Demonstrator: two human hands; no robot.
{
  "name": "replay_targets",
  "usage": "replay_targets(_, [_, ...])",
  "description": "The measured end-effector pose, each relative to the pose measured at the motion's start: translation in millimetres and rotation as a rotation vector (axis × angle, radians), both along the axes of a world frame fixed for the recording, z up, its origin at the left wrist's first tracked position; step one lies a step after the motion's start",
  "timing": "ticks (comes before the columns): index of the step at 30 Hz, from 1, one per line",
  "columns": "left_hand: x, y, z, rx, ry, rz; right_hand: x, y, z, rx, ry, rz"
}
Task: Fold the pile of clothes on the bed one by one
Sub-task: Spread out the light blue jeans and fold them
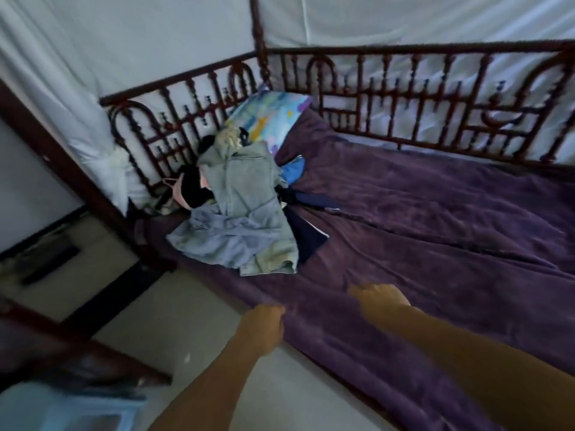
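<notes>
Colleague: What can't you make out on your feed?

Operator: Start with the hands. The whole view is smeared, so the fingers are only soft shapes. I see the left hand with its fingers curled at the near edge of the purple blanket. Whether it pinches cloth I cannot tell. The right hand is no clearer: its back is up and its fingers are bent down onto the blanket, with the tips hidden under the knuckles. Grasping or merely clenched, I cannot say. Both forearms run out of the bottom of the frame.

Colleague: And how are they set?

Operator: Both reach forward, side by side, with a gap between them. The left one is where the blanket meets the floor, and the right one is further onto the bed.

Colleague: The clothes?

Operator: The pile of clothes sits well apart from both hands, at the bed's far left corner. It lies against the dark wooden railing and just below a patterned pillow. On top I read a grey-green denim piece, with a blue-grey garment draped at its near-left side. Something dark navy pokes out on the right. Whatever lies beneath is covered. The railing's right end and the white curtain behind it are cut off by the frame. A pale blue object in the bottom-left corner is too blurred to name.
</notes>
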State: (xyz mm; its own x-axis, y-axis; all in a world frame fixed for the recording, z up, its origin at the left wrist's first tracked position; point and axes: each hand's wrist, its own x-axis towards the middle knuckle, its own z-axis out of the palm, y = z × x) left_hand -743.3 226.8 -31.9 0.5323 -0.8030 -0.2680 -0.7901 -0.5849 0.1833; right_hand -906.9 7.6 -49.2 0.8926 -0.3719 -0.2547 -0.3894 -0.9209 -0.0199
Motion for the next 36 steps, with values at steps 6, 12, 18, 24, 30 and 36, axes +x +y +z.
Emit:
replay_targets(6, [115.5,56.8,13.8,0.036,0.053,0.06,139.1,62.5,8.1,0.023,0.02,0.119])
replay_targets(12, [215.0,62.3,17.1,0.065,0.039,0.081,245.0,65.2,5.1,0.041,0.039,0.165])
replay_targets(18, [304.0,51.7,-7.5,0.091,0.093,0.116,330.9,26.3,-33.4,0.059,0.085,0.163])
replay_targets(24, [422.9,38.0,-35.5,0.088,0.119,0.233,457.8,-12.3,-57.5,0.197,0.108,0.09])
replay_targets(30, [495.9,38.5,-57.1,0.166,0.229,0.298,561.9,-8.3,-59.4,0.192,0.13,0.104])
replay_targets(36, [577.7,36.2,-92.0,0.108,0.324,0.323,645.6,-4.3,-76.0,0.202,0.055,0.083])
